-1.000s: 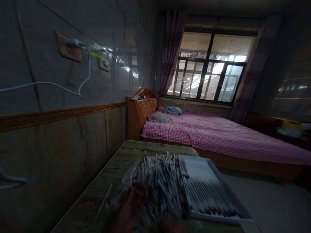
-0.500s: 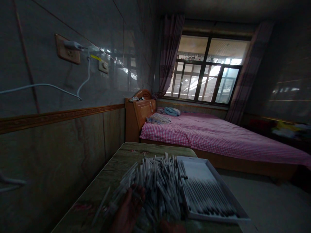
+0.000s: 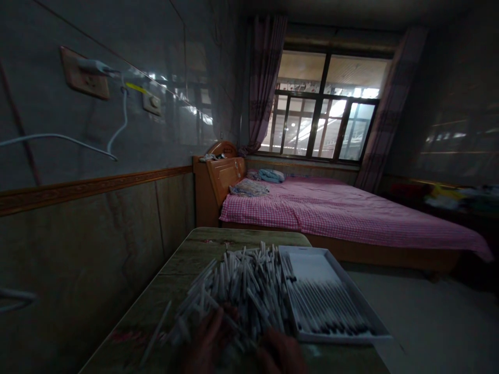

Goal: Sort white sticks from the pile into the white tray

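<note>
My left hand [image 3: 206, 335] is at the near side of a heap of slim pale pen-like sticks [image 3: 249, 280]. Its fingers are closed around one pale stick [image 3: 212, 300], which slants up to the left. Close by on the right, my right hand [image 3: 281, 352] is low at the picture's bottom edge, fingers curled in, and what they hold is hidden. Right of the heap lies a shallow white box [image 3: 310, 262]. Slim sticks with dark ends [image 3: 331, 306] lie side by side in it, and a few more rest along its left wall.
The heap and box are on a small patterned table [image 3: 179, 270]. One loose stick [image 3: 156, 332] lies apart at the left. A tiled wall with a socket [image 3: 86, 75] and white cable runs along the left. Beyond the table stands a bed [image 3: 312, 208] with a pink checked cover.
The view has turned slightly, so the room has shifted left. My right hand has come up further into view beside my left hand, which now has a stick slanting from its fingers.
</note>
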### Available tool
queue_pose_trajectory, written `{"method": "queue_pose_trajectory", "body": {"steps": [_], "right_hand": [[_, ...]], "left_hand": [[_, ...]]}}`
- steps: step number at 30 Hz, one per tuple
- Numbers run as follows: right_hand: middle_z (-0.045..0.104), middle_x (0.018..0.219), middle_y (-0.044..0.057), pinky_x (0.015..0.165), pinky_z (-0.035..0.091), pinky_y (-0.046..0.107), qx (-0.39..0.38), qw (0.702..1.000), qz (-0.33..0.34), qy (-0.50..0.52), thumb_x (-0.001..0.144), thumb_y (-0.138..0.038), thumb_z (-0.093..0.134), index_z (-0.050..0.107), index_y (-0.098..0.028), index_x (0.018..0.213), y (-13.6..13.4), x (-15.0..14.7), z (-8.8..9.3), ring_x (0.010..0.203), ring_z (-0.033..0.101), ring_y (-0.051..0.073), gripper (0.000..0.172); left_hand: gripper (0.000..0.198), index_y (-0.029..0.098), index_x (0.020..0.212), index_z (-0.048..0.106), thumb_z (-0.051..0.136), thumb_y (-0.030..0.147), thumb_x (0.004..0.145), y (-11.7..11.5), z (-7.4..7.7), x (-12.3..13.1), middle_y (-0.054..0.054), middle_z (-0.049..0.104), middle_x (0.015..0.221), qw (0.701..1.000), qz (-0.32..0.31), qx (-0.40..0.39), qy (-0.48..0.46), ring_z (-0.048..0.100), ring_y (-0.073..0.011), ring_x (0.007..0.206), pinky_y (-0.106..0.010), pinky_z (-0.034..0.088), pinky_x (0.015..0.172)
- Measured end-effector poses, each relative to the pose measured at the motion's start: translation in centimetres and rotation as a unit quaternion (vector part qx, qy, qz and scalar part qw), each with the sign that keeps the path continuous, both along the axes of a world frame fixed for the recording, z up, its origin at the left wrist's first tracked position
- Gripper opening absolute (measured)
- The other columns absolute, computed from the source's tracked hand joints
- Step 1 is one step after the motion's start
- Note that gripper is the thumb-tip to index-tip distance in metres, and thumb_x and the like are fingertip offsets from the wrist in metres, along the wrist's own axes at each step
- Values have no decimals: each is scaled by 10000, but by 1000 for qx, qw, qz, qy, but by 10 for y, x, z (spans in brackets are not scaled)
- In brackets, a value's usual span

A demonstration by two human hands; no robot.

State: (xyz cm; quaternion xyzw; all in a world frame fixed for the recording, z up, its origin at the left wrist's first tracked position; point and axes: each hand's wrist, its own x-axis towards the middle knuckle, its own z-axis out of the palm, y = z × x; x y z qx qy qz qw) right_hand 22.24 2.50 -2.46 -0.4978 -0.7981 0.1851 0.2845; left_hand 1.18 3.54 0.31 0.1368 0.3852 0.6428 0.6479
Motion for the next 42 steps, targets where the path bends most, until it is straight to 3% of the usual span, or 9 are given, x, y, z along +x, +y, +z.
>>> {"method": "queue_pose_trajectory", "body": {"steps": [6,10,15,19,23,27,31,37,42], "right_hand": [[599,649,-41,565,342,217,-26,994,10,109,806,-257,574,560,-217,721,-4,-12,11,620,572,135,95],[531,599,-47,558,360,225,-48,987,-49,147,819,-295,542,521,-226,648,-1,-19,16,610,543,143,185],[673,789,32,692,476,266,16,975,-151,161,1005,-413,338,623,-231,823,2,-5,32,741,629,189,384],[696,869,43,684,453,240,66,991,-93,70,969,-213,412,656,-219,956,-1,2,33,780,675,182,245],[692,916,33,589,396,223,97,988,-88,-86,873,-90,536,660,-248,922,-5,-4,25,737,689,171,207],[698,953,25,584,393,231,116,978,-97,-143,848,-73,574,657,-272,965,-8,-9,23,753,703,177,245],[696,933,21,572,384,254,119,974,-80,-175,825,-120,622,664,-279,878,-12,-10,27,740,701,186,173],[699,881,24,538,375,265,146,967,-87,-192,792,-130,641,674,-279,859,-12,-18,25,728,704,199,167],[697,847,26,523,381,272,167,965,-82,-186,743,-107,664,685,-288,822,-11,-22,21,709,707,212,198]], "left_hand": [[248,181,789,764,914,306,636,-16,-3,25,-2,728,618,991,-127,23,20,679,-150,575,-235,509,576],[271,177,767,760,933,307,604,-19,0,30,-4,733,634,993,-116,19,22,666,-131,576,-213,495,569],[273,196,825,746,918,190,614,-21,8,24,-2,759,725,993,-108,-37,-4,709,-163,605,-243,528,553],[235,188,788,725,895,297,666,-30,11,18,8,693,594,976,-216,-14,13,650,-151,480,-231,463,435],[264,184,818,731,887,347,681,-31,10,10,4,691,597,959,-282,9,-2,669,-170,531,-334,565,568],[292,177,866,754,908,311,658,-20,8,0,-44,771,753,969,-245,11,-27,735,-220,709,-450,597,763],[251,157,858,773,901,268,673,-7,8,-9,-63,793,804,981,-184,34,-52,745,-213,789,-447,588,862],[71,145,859,775,782,125,791,-4,7,-8,-73,802,819,988,-138,18,-68,763,-210,788,-394,618,819],[147,117,842,762,642,39,873,-8,15,-2,-86,795,763,992,-109,-13,-70,763,-194,713,-334,628,717]]}}
